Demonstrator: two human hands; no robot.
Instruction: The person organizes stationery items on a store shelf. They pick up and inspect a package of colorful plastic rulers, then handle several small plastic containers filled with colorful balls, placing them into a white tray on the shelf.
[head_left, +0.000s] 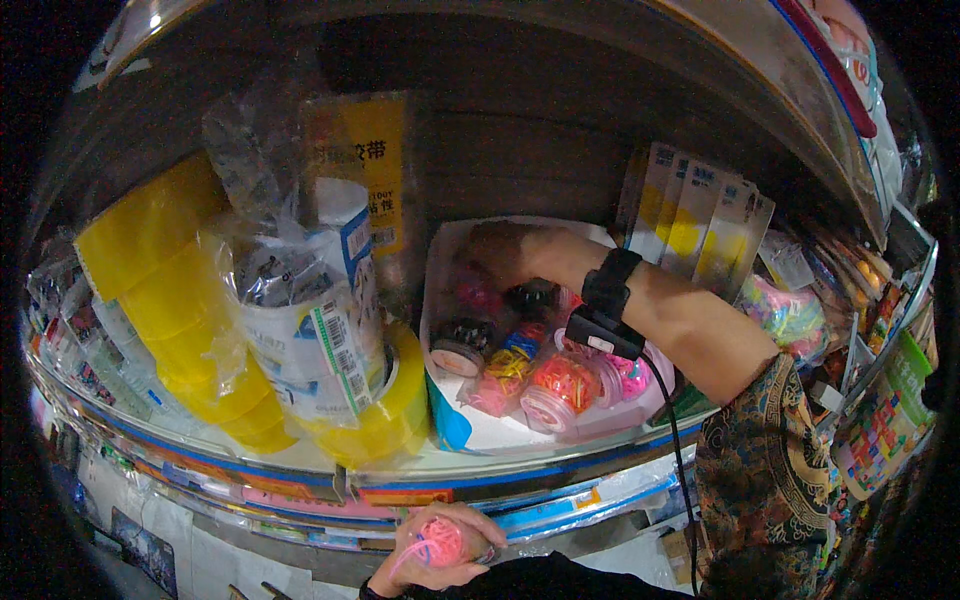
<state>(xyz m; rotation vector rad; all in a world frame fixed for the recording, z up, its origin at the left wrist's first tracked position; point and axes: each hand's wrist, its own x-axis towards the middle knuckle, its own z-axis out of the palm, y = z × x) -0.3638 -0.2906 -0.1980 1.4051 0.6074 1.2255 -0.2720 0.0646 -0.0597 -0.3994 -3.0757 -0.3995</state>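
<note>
Low in the view, my left hand (442, 547) is closed around a clear-looking container of pink elastic bands (440, 541); a pink strand lies over its front. My right hand (495, 251) reaches into a white plastic bin (495, 431) on the shelf. Shadow hides its fingertips, so whether it grips something cannot be told. Inside the bin are a jar of orange elastic bands (566, 386), a jar of pink bands (628, 373), a jar with dark contents (459, 349) and a bag of multicoloured bands (510, 367).
Yellow tape rolls (195, 300) and a plastic-wrapped white package (307, 352) stand left of the bin. Upright yellow-and-white packets (697, 210) stand behind my right arm. The shelf's front edge (525, 476) runs below the bin. A black cable (679, 457) hangs from my right wrist.
</note>
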